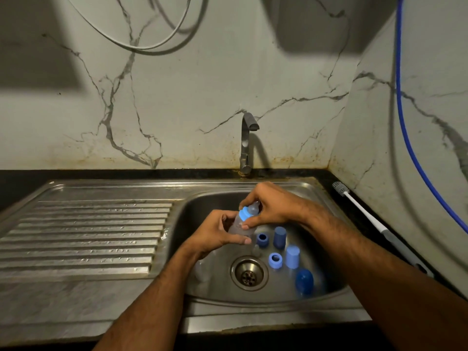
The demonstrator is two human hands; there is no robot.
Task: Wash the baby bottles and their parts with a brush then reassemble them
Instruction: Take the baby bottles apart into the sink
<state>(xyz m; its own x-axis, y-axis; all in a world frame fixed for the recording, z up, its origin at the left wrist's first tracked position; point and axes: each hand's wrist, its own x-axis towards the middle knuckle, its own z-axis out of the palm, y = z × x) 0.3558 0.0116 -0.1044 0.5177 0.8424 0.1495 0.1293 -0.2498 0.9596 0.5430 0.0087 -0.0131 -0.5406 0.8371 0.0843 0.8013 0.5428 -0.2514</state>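
Gripping a clear baby bottle (pixel 238 225) over the sink basin (pixel 202 282), the left hand (pixel 220 230) wraps its body while the right hand (pixel 268 205) pinches the light blue collar (pixel 245 213) and teat. At four o'clock from the bottle lie blue rings and caps (pixel 279 236). A bottle brush (pixel 364 211) rests on the counter at three o'clock.

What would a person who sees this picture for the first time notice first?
Probably the two hands over the sink basin: the left hand grips a clear baby bottle while the right hand holds its light blue collar. Next, the blue parts lying right of the drain.
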